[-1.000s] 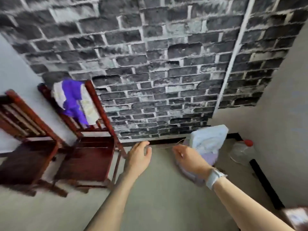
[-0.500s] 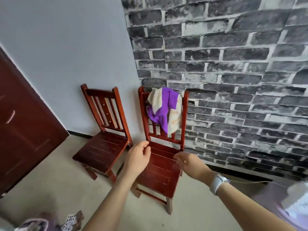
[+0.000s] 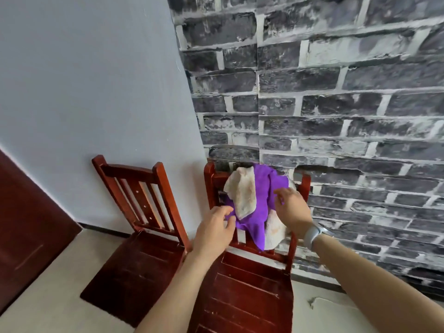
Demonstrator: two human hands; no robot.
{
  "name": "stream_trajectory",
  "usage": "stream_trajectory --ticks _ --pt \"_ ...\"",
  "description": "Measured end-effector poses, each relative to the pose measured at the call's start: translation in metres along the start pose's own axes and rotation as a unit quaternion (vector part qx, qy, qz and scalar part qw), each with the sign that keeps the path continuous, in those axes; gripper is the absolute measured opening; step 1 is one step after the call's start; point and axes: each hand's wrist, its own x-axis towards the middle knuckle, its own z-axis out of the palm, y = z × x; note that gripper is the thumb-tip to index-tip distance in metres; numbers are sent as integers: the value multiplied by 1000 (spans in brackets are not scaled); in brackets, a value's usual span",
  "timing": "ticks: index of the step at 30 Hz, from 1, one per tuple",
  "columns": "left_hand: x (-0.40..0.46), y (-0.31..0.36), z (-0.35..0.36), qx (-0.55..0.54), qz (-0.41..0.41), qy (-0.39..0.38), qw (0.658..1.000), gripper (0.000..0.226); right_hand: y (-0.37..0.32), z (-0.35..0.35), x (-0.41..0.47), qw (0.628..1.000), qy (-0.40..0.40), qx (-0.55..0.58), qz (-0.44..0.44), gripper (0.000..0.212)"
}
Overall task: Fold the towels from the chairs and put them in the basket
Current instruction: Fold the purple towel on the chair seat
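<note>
A person's left hand (image 3: 214, 230) and right hand (image 3: 292, 207), fingers loosely spread and holding nothing, reach at either side of a purple towel (image 3: 260, 200) and a cream towel (image 3: 242, 193) draped together over the back of the right chair (image 3: 254, 284). A bare left chair (image 3: 141, 255) stands just beside it, against the wall (image 3: 96, 92).

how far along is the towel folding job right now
Done: nothing in this view proves it, though the left chair carries no towel. In hand: both hands, left and right, reach open for the purple towel and cream towel draped over the right chair's back; neither grips yet. Left: lifting, folding and putting them in the basket, which is out of view.
</note>
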Motion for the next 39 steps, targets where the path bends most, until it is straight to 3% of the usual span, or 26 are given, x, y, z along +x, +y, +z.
stream_trajectory --ticks 3,6,9,14,19,23,24,27,29,31,33,35,39 --pt "43 -10 10 6 36 -30 999 30 4 14 55 998 -3 -65 15 42" --pt "77 -19 17 25 62 -50 996 25 7 29 93 987 -69 -145 20 56" --pt "106 -23 25 46 110 -67 991 27 9 40 113 971 -124 -202 21 54" --pt "144 -22 39 119 201 -78 969 42 0 30 119 991 -32 -132 20 15" --pt "169 -25 47 112 244 -103 958 40 -21 -16 107 992 62 -108 29 14" --pt "180 -38 49 86 225 -101 965 31 -33 -53 96 975 204 -34 86 16" --pt "182 -40 50 65 214 -100 970 30 -35 -55 93 973 204 -39 97 17" --pt "185 -33 53 -7 217 -89 972 37 -34 -47 89 983 93 -104 119 17" --pt "187 -25 61 -2 254 -155 955 43 -29 -41 89 985 80 -73 137 17" --pt "186 -22 72 50 270 -245 930 43 -25 -41 87 977 129 -5 169 17" --pt "186 -26 81 105 260 -287 916 45 -20 -48 80 957 212 57 192 18" --pt "183 -31 88 140 265 -253 920 47 -16 -61 68 920 325 99 195 16" --pt "175 -33 93 154 277 -179 931 43 -16 -94 46 812 534 127 199 19"
